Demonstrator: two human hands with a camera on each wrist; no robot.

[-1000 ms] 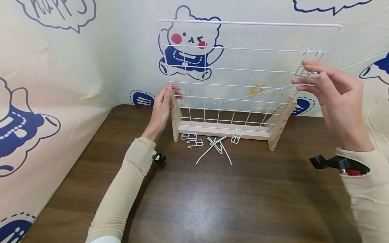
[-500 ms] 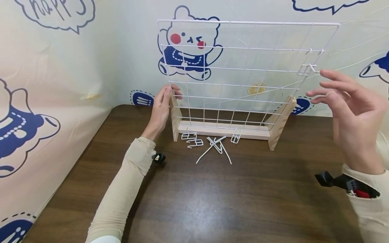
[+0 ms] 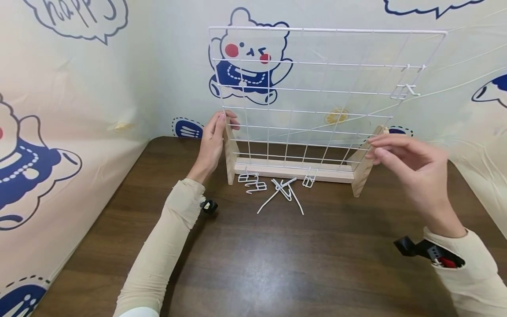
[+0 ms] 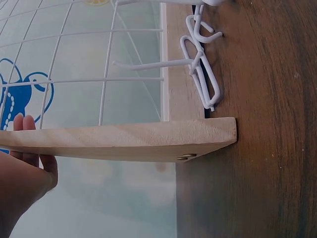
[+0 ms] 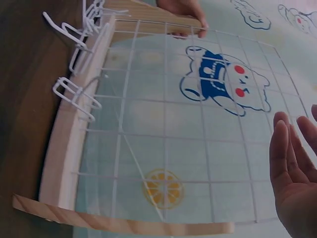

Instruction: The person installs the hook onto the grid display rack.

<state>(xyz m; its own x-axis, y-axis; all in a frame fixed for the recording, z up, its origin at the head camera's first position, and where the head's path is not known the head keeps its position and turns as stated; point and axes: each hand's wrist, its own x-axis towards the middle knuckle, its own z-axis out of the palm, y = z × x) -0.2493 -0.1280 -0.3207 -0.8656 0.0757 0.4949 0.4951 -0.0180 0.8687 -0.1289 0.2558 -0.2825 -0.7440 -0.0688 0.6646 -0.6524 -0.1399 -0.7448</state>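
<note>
My left hand (image 3: 211,143) grips the upper end of the left wooden side panel (image 3: 229,158) of a white wire grid rack (image 3: 336,30). In the left wrist view its fingers pass behind that panel (image 4: 124,136). My right hand (image 3: 416,171) hovers by the right wooden side panel (image 3: 361,174), fingers bent and nothing visible in them. Whether the fingertips touch the panel is unclear in the head view. A white wire hook (image 3: 412,90) hangs on the grid near its upper right corner. Its prong points outward.
Small white wire hooks (image 3: 257,186) lie before the rack's wooden base bar (image 3: 332,175) at left. Crossed long white hooks (image 3: 277,190) lie mid-front, another hook (image 3: 309,180) to their right. A patterned cloth (image 3: 166,66) stands behind the brown table (image 3: 257,264).
My right hand drew back right from the hung hook, then moved down and left to the right side panel. The hook stays on the grid. My left hand keeps its hold.
</note>
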